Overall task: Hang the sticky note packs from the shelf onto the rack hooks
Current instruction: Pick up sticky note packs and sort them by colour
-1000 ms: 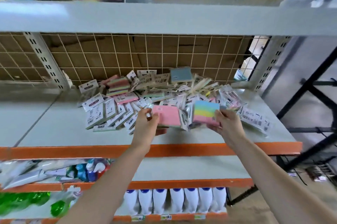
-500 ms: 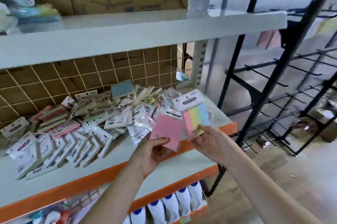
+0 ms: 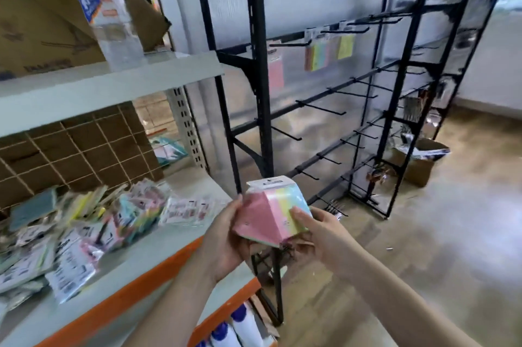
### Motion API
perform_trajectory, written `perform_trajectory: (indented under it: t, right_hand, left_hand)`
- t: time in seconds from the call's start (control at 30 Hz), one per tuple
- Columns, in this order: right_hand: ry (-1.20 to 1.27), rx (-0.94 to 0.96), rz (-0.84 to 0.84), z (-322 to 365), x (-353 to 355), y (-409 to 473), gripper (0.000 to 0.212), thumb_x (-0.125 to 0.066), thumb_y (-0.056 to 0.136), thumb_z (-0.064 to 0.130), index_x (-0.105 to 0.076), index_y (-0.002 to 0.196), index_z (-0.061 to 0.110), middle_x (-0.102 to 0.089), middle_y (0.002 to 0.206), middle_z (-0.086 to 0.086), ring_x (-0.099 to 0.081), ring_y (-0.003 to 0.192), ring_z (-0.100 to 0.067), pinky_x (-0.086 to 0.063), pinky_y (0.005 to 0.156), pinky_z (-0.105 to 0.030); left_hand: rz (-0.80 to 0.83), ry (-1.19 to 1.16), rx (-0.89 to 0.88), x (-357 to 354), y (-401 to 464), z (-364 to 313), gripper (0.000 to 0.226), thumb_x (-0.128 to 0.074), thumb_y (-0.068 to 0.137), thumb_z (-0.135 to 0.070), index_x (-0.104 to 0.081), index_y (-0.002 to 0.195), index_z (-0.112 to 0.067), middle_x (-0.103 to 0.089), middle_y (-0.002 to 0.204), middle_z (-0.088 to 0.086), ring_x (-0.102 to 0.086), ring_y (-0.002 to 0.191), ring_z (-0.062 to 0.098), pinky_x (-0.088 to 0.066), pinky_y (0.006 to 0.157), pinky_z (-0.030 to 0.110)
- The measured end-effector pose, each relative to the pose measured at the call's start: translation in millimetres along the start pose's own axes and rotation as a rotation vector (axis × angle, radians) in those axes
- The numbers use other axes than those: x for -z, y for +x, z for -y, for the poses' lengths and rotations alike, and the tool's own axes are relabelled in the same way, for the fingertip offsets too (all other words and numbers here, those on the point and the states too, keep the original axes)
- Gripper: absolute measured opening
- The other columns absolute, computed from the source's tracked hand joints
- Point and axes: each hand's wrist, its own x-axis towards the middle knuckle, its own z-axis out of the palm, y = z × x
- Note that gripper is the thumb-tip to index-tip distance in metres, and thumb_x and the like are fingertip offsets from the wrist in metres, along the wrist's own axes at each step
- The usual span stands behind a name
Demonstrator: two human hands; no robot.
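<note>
Before the rack (image 3: 319, 109), both hands' fingers (image 3: 300, 212) grip the packs (image 3: 271, 214).

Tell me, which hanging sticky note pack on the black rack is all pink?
The leftmost hanging pack, alone on its hook beside the black upright. The others, further right, are a rainbow-striped pack and a yellow pack.

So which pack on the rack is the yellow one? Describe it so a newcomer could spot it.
Find the black rack right of the shelf and follow its top row of hooks. Three packs hang there; the yellow pack is the rightmost. Its neighbours are a striped pack and a pink pack further left.
</note>
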Motion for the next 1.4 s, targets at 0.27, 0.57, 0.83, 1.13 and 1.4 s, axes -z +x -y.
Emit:
perform_trajectory:
  t: [0.27,0.57,0.83,1.13,1.4]
  right_hand:
    - [-0.375,0.174,-0.041,60,114,-29,0.01,-0.061,0.093,0.023,-0.066,0.094,0.015,-0.059,0.069,0.003,-0.049,0.055,-0.008,-0.037,0.05,-0.02]
    - [0.089,0.275,-0.143,110,186,-34,0.031,-0.059,0.086,-0.002,-0.057,0.112,0.015,-0.071,0.087,-0.005,-0.07,0.076,-0.021,-0.054,0.055,-0.03]
    - [0.248,0.324,-0.253,164,234,-2,0.025,-0.063,0.076,0.01,-0.058,0.101,0.011,-0.07,0.086,-0.006,-0.07,0.072,-0.016,-0.057,0.053,-0.031]
    - [-0.092,0.431,-0.326,254,260,98,0.033,-0.064,0.077,0.035,-0.061,0.095,0.007,-0.065,0.08,-0.007,-0.062,0.065,-0.017,-0.053,0.061,-0.032]
    - [-0.273,0.715,-0.405,319,233,192,0.013,-0.063,0.092,0.023,-0.061,0.081,0.015,-0.066,0.075,-0.001,-0.059,0.067,-0.015,-0.046,0.065,-0.031]
  left_hand:
    - [-0.027,0.344,-0.126,-111,59,45,0.014,-0.05,0.096,-0.017,-0.063,0.099,-0.016,-0.07,0.067,-0.006,-0.062,0.054,0.008,-0.049,0.053,0.023]
    - [0.039,0.268,-0.11,-186,107,54,0.006,-0.054,0.092,-0.015,-0.059,0.093,-0.017,-0.065,0.074,0.005,-0.063,0.055,0.014,-0.054,0.048,0.032]
    - [-0.044,0.34,-0.312,-232,175,38,0.043,-0.071,0.061,-0.052,-0.057,0.091,-0.024,-0.068,0.079,0.003,-0.066,0.067,0.02,-0.056,0.055,0.033]
    - [0.079,0.315,-0.513,-274,259,-30,0.016,-0.068,0.062,-0.051,-0.064,0.075,-0.042,-0.073,0.077,-0.008,-0.069,0.064,0.008,-0.054,0.048,0.028]
    - [0.115,0.362,-0.704,-275,296,-82,0.016,-0.07,0.066,-0.042,-0.068,0.081,-0.036,-0.074,0.085,-0.005,-0.068,0.069,0.008,-0.051,0.051,0.02]
